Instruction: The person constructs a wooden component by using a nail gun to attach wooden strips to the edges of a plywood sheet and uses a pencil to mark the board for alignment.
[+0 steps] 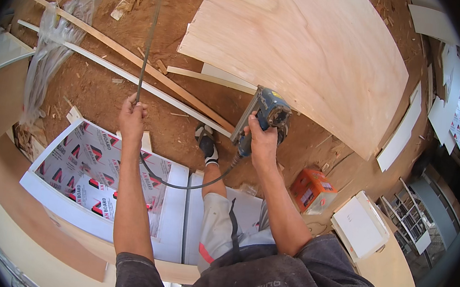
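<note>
My right hand (263, 146) is wrapped round the handle of a blue and black pneumatic nail gun (271, 110), held up near the edge of a large pale plywood sheet (304, 46). Whether the gun touches the sheet I cannot tell. A dark air hose (196, 187) leaves the bottom of its handle, loops below and passes up through my left hand (132, 118). The fingers of that hand are closed on the hose, which runs on toward the top of the view. Beneath my left forearm is a white-edged panel piece (174, 215) with a printed face.
Wooden strips (113, 37) and crumpled clear plastic (57, 52) lie on the brown, scrap-strewn floor. An orange box (313, 190) and a white tray-like container (361, 225) stand at the right. Curved panels (3, 113) are at the left, with white boards (403, 131) farther right.
</note>
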The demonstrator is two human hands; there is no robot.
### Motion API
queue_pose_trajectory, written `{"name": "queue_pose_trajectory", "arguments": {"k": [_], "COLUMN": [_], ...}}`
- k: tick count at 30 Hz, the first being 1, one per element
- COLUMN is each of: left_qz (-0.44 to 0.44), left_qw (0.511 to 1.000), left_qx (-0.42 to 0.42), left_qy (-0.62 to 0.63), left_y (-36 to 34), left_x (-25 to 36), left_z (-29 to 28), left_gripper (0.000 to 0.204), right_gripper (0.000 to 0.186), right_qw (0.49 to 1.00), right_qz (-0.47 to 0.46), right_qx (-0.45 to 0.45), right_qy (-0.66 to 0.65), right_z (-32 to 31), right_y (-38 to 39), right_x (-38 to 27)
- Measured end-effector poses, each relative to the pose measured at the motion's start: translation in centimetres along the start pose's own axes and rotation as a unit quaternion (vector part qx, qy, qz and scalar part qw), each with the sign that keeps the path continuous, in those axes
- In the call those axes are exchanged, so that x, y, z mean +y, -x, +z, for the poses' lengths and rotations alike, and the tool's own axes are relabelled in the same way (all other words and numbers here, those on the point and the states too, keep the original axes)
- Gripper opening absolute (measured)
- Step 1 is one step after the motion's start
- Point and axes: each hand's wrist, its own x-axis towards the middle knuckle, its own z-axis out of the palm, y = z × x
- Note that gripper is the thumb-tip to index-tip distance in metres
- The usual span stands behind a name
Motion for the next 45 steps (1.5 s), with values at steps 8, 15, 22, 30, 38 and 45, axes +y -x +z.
{"name": "queue_pose_trajectory", "arguments": {"k": [8, 15, 22, 30, 38, 45], "left_qz": [0.029, 0.036, 0.044, 0.061, 0.068, 0.069], "left_qw": [0.999, 0.999, 0.999, 0.997, 0.997, 0.997], "left_qx": [-0.002, 0.006, 0.011, 0.015, 0.015, 0.014], "left_qy": [-0.033, -0.013, -0.027, -0.041, -0.021, -0.030], "left_y": [-0.5, -0.7, -1.0, -2.1, -2.3, -2.5], "left_x": [-0.1, -0.5, 0.4, -0.2, 0.5, 0.6], "left_z": [-1.6, -3.2, -4.6, -6.8, -7.3, -7.8], "left_gripper": [0.036, 0.037, 0.039, 0.038, 0.037, 0.037], "right_gripper": [0.020, 0.024, 0.022, 0.020, 0.018, 0.021], "right_qw": [1.000, 0.999, 0.997, 0.996, 0.996, 0.995], "right_qz": [0.001, -0.023, -0.026, -0.038, -0.043, -0.039], "right_qx": [-0.017, -0.030, -0.065, -0.082, -0.073, -0.096], "right_qy": [0.025, 0.016, 0.019, 0.001, 0.020, 0.006], "right_z": [2.6, 5.2, 7.2, 10.7, 11.7, 13.6], "right_y": [-0.4, -0.1, 0.1, 0.0, 0.0, 0.6], "right_x": [0.1, 0.1, -0.3, -0.7, -0.5, -0.6]}}
